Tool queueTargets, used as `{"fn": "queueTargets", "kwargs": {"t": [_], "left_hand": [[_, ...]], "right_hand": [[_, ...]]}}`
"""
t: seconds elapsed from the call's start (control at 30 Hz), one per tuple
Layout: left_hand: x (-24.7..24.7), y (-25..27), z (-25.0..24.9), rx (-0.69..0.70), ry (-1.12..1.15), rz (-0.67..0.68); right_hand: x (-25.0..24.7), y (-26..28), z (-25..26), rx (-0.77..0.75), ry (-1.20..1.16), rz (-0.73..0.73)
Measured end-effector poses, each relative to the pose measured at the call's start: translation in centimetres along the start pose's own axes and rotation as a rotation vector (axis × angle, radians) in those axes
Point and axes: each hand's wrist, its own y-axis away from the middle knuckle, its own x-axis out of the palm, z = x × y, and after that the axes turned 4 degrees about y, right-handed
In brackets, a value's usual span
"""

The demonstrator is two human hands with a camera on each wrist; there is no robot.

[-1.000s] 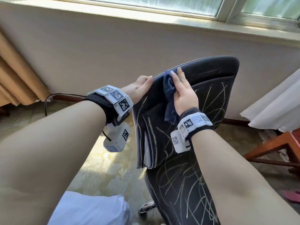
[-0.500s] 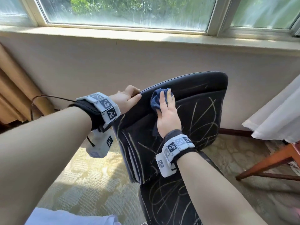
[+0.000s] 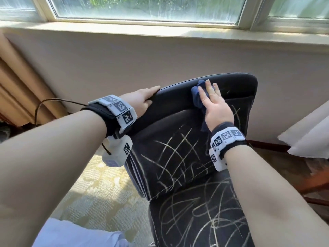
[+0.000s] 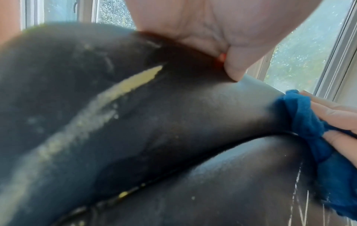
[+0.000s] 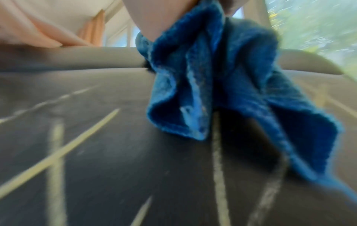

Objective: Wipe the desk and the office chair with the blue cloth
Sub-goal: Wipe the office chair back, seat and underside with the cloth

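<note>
A black office chair [image 3: 178, 157] with pale yellow scribbles on backrest and seat faces me under the window. My left hand [image 3: 142, 99] grips the top left corner of the backrest, thumb [image 4: 233, 67] on the front, the fingers hidden behind. My right hand [image 3: 213, 106] lies flat with straight fingers, pressing the crumpled blue cloth [image 3: 196, 94] against the upper band of the backrest. The left wrist view has the cloth [image 4: 301, 122] under the right fingers [image 4: 338, 116]. In the right wrist view the cloth [image 5: 212, 84] hangs from the palm over the scribbled leather [image 5: 96, 152].
A beige wall [image 3: 160, 59] and window sill [image 3: 160, 31] stand just behind the chair. A tan curtain [image 3: 21, 90] hangs at the left, white fabric [image 3: 309, 132] and a wooden frame [image 3: 313, 186] at the right. Patterned carpet [image 3: 99, 193] lies left of the chair.
My right hand has slid the cloth to the right along the top of the backrest. The chair back now faces me more squarely. The left hand keeps its hold on the corner.
</note>
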Motion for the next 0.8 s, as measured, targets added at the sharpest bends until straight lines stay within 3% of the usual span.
{"fn": "queueTargets", "kwargs": {"t": [0.07,0.1,0.2,0.27,0.43,0.57,0.73,0.8], "left_hand": [[-0.1,0.0,-0.1,-0.003,0.012,0.011],[-0.2,0.0,-0.1,-0.010,0.018,0.025],[-0.9,-0.5,-0.5,-0.025,0.019,0.069],[-1.0,-1.3,-1.3,0.015,-0.004,0.081],[0.0,-3.3,-3.1,0.045,-0.197,0.078],[0.5,-4.2,-3.3,0.077,-0.241,0.058],[0.8,-4.5,-3.4,0.085,-0.255,0.067],[0.7,-4.4,-3.5,0.083,-0.273,0.085]], "right_hand": [[-0.3,-0.3,-0.8,0.122,-0.058,-0.098],[-0.2,-0.4,-0.5,0.113,-0.085,-0.188],[1.3,-0.2,2.3,-0.176,-0.125,-0.343],[2.2,-0.1,3.2,-0.315,-0.102,-0.331],[1.9,-0.7,-0.7,-0.329,0.016,-0.195],[1.0,-1.4,-4.9,-0.136,0.015,-0.192],[-0.7,-0.9,-8.6,0.450,-0.071,-0.204],[-1.2,-1.0,-7.7,0.418,-0.113,-0.278]]}}
